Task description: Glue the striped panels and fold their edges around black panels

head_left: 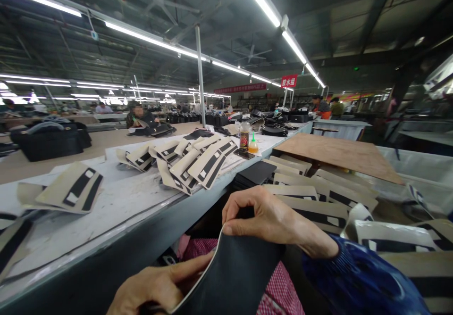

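Observation:
A black panel with a pale edge, like leather (244, 268), is held curved above my lap. My right hand (260, 213) pinches its top edge between thumb and fingers. Lower down, my left hand (159, 282) grips the same panel by its pale edge, with the index finger stretched along the inner side. Part of the left hand's grip is hidden behind the panel. Beige panels with black strips (208, 161) lie in a loose pile on the white-topped table ahead, and a similar folded panel (76, 187) lies farther left.
More beige panels (314, 211) are stacked at my right, beside a brown board (336, 152). On the table stand a dark-labelled jar (244, 138) and a yellow glue bottle with a green tip (253, 145). Black bags (49, 136) stand far left. A co-worker (138, 114) sits beyond.

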Available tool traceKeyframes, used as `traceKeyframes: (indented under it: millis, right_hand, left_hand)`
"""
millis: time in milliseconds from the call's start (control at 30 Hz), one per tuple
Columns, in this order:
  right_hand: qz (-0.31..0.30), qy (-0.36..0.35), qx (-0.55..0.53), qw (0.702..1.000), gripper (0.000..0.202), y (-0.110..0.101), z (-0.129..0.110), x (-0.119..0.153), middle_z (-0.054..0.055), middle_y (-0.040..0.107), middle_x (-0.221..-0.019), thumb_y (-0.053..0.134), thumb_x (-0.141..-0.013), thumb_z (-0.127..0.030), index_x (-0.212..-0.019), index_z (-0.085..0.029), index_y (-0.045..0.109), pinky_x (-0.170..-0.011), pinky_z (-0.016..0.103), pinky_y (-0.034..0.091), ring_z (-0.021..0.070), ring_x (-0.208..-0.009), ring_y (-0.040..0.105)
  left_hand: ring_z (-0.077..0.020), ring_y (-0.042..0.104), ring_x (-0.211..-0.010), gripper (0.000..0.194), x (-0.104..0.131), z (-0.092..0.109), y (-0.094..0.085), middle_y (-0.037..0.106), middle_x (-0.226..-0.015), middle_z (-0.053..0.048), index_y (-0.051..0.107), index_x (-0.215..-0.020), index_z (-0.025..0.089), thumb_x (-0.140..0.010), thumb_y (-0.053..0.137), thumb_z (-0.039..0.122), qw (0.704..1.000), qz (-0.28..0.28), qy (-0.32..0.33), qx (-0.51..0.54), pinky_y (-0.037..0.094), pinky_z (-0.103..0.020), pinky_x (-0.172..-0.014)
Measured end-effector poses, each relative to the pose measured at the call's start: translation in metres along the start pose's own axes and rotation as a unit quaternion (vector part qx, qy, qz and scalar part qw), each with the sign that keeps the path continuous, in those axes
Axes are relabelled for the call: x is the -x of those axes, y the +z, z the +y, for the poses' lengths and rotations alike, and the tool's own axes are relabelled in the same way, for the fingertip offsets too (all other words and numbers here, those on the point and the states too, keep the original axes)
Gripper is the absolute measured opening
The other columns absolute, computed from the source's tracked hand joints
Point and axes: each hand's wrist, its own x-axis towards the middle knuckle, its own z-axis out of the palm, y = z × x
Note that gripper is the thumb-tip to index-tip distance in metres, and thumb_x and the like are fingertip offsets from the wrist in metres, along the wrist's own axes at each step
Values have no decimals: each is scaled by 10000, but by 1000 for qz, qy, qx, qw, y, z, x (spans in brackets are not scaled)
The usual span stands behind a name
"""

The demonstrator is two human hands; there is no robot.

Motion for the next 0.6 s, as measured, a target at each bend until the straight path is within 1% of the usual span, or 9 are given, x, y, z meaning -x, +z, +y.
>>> traceKeyframes:
  millis: [67, 200, 233, 300, 367, 433, 500, 533, 600]
  right_hand:
    - [12, -10, 25, 1000, 246, 0, -3, 1, 29, 753, -805, 801, -817, -381, -713, -175, 718, -671, 259, 496, 159, -738, 674]
    - [39, -24, 85, 995, 139, -8, -12, 2, 21, 756, -810, 755, -844, -238, -723, -182, 715, -678, 256, 502, 155, -745, 685]
    - [46, -32, 102, 993, 134, -11, -15, 2, 19, 758, -815, 752, -850, -224, -728, -184, 716, -687, 257, 503, 154, -748, 688]
    - [65, -51, 143, 986, 137, -16, -20, 2, 16, 761, -822, 748, -861, -196, -729, -186, 713, -707, 260, 501, 151, -756, 691]
    - [79, -63, 187, 977, 150, -21, -25, 0, 15, 765, -818, 752, -860, -167, -718, -186, 707, -713, 264, 494, 150, -753, 691]
    - [82, -62, 216, 971, 161, -24, -30, -1, 14, 769, -812, 756, -855, -150, -707, -186, 706, -708, 265, 491, 152, -751, 698]
    - [77, -50, 230, 969, 157, -26, -35, -3, 12, 773, -810, 758, -854, -150, -708, -187, 713, -700, 265, 493, 156, -751, 706]
    - [75, -43, 235, 968, 152, -26, -37, -4, 11, 777, -814, 758, -855, -152, -713, -187, 717, -699, 266, 496, 159, -756, 710]
    - [74, -31, 242, 967, 147, -26, -41, -5, 13, 783, -816, 758, -853, -148, -714, -185, 722, -697, 265, 500, 161, -756, 715]
  left_hand:
    - [-436, 552, -1373, 182, -3, 3, 9, 599, -1496, -88, 811, -884, 248, -905, 707, 396, 999, 33, -23, 31, 501, -577, -1063]
    - [-390, 660, -1272, 174, -6, 7, 20, 659, -1443, -78, 768, -771, 227, -835, 795, 386, 984, 137, -81, 80, 537, -524, -1026]
    - [-375, 679, -1249, 180, -7, 7, 20, 666, -1438, -78, 752, -766, 223, -829, 805, 384, 981, 148, -95, 82, 546, -503, -1016]
    - [-339, 719, -1184, 172, -10, 8, 17, 664, -1448, -79, 727, -813, 226, -839, 802, 378, 980, 142, -118, 78, 575, -451, -972]
    - [-284, 748, -1126, 133, -14, 11, 12, 669, -1448, -64, 727, -971, 268, -887, 760, 366, 982, 123, -131, 65, 596, -381, -925]
    - [-224, 746, -1137, 236, -20, 18, 5, 713, -1390, -19, 729, -1152, 350, -917, 733, 341, 986, 103, -130, 9, 582, -305, -954]
    - [-191, 713, -1209, 367, -25, 27, -2, 751, -1320, 33, 724, -1253, 437, -912, 735, 301, 985, 82, -115, -104, 537, -249, -1021]
    - [-187, 702, -1224, 418, -26, 31, -5, 755, -1301, 51, 715, -1274, 473, -904, 736, 279, 977, 70, -101, -176, 523, -234, -1031]
    - [-191, 736, -1157, 485, -28, 40, -10, 758, -1278, 64, 674, -1305, 521, -902, 714, 254, 942, 42, -64, -327, 557, -202, -945]
